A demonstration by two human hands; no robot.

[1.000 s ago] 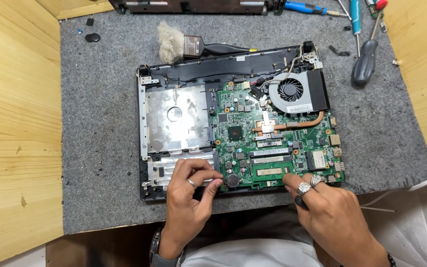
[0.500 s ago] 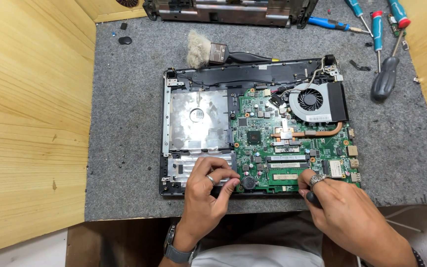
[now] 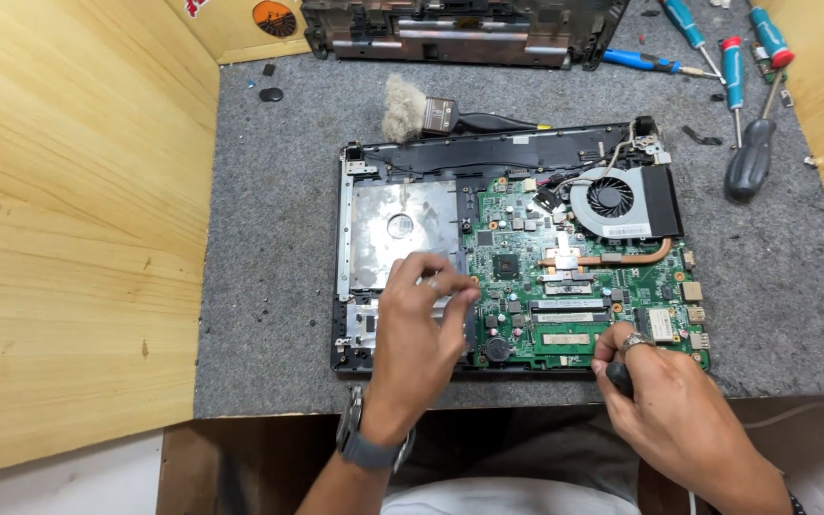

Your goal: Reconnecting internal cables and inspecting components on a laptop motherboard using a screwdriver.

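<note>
Round orange sticker top-left on wood wall.

This is an electronics repair workshop. A grey felt mat covers the tabletop between pale wooden side panels, and on it lie an opened black laptop base with bare green circuit board, blue-handled screwdrivers and a fluffy dusting brush.

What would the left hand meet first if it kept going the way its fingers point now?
The left hand points up and slightly right over the opened laptop. Straight on, its fingertips would probably first meet the green circuit board's left edge beside the silver metal bay; height above it is unclear.
</note>
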